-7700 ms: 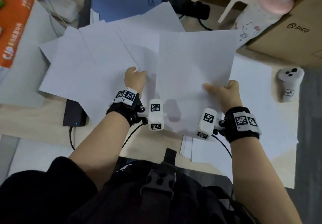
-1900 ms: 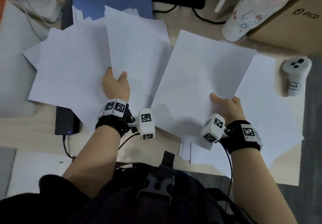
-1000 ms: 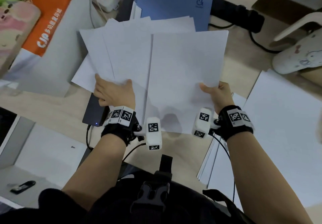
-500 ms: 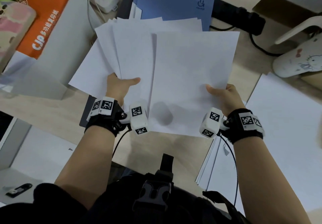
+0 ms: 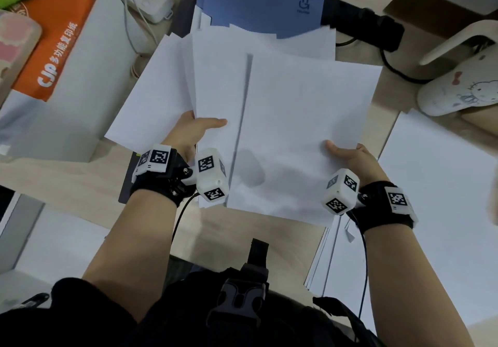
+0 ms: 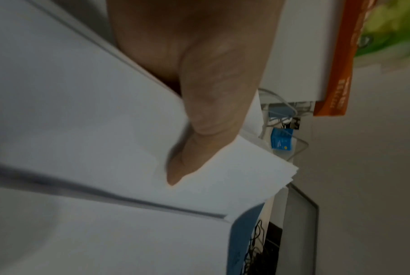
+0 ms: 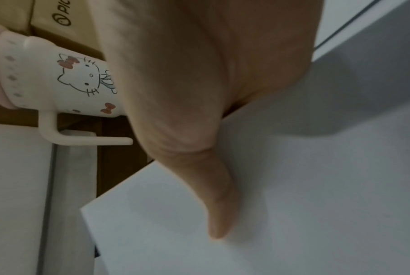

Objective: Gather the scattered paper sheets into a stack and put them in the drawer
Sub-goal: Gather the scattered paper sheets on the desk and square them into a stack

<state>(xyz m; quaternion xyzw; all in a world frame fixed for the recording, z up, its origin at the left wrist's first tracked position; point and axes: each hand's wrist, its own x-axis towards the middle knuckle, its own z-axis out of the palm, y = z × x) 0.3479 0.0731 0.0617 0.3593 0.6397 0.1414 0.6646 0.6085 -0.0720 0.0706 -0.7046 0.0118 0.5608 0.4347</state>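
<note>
Two hands hold the paper sheets [image 5: 304, 120] above the desk [image 5: 62, 179], long side pointing away. Left hand [image 5: 192, 131] pinches the fanned left bunch, right hand [image 5: 350, 158] pinches the right sheet. Bare desk shows near the body. A moment ago the bunches overlapped less.

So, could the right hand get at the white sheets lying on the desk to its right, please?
Probably not yet: the right hand grips the top sheet of the fanned bundle, thumb on top. The desk sheets lie uncovered beside it, so the path looks free once it lets go.
</note>
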